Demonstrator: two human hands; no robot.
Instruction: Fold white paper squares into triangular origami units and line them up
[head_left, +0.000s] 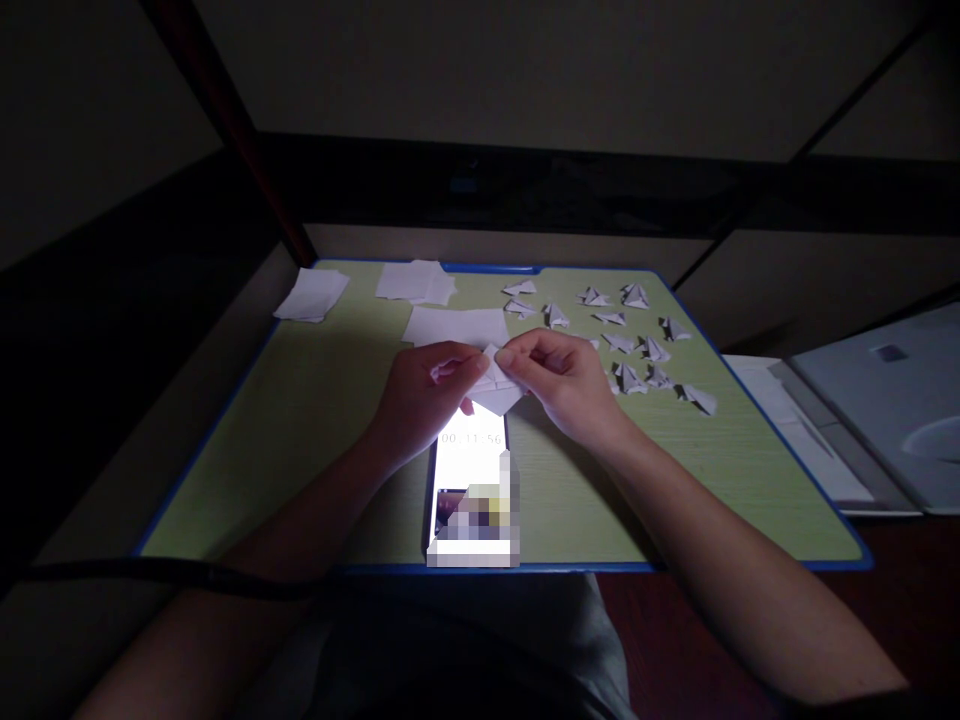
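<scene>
A partly folded piece of white paper [501, 396] is pinched between both hands above a lit phone [469, 465]. My left hand [427, 395] grips its left side, thumb on top near the upper point. On the other side my right hand [562, 378] holds it the same way, thumb close to the left thumb. Creases run across the paper, and its lower corner points toward me. The undersides of the fingers are mostly hidden. Just beyond the hands lies a flat sheet of white paper [457, 325].
Several small folded paper shapes [630, 376] are spread over the right back of the green, blue-edged table [285, 420]. Stacks of white paper [313, 294] and more loose sheets [416, 282] lie at the back left. A dark cable [172, 575] crosses the front left. White boxes [885, 400] stand at the right.
</scene>
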